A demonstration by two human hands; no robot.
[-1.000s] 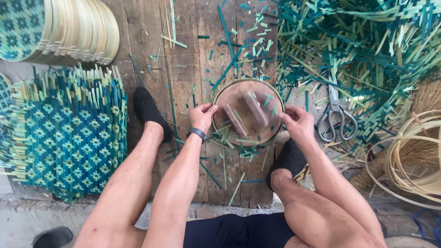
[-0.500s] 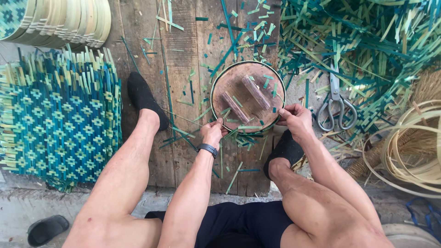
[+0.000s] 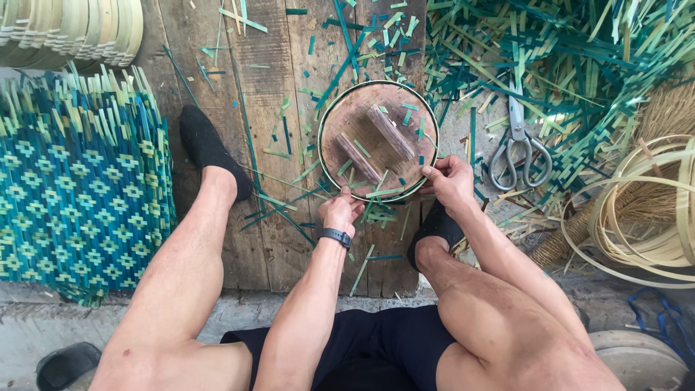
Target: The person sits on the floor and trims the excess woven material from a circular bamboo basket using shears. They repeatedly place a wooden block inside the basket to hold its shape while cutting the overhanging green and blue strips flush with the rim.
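In the head view, the person sits on the plank floor (image 3: pixel 268 239) with both legs spread, and a round wooden form (image 3: pixel 378 140) with a thin hoop around its edge lies flat on the planks between the feet. Two short wooden bars are on its top face, side by side and slanted. The left hand (image 3: pixel 340 211) touches the near edge of the form at its lower left, fingers bent together on the rim; a dark wristband sits just behind it. The right hand (image 3: pixel 450 181) is clamped on the rim at the lower right, thumb on top of the edge. The left foot in a black sock (image 3: pixel 210 150) is well apart from the form on the left side, and the right foot (image 3: pixel 436 226) is just under the right hand. Scissors (image 3: pixel 518 148) lie just beside the form on the right, not touching it. Behind and to the right is a thick heap of green strips (image 3: pixel 572 65), so the room there is narrow. A blue-green woven mat (image 3: pixel 76 188) fills the left side. Pale hoops (image 3: pixel 644 210) lie at the right border. The planks between the left foot and the form carry only scattered cut pieces.
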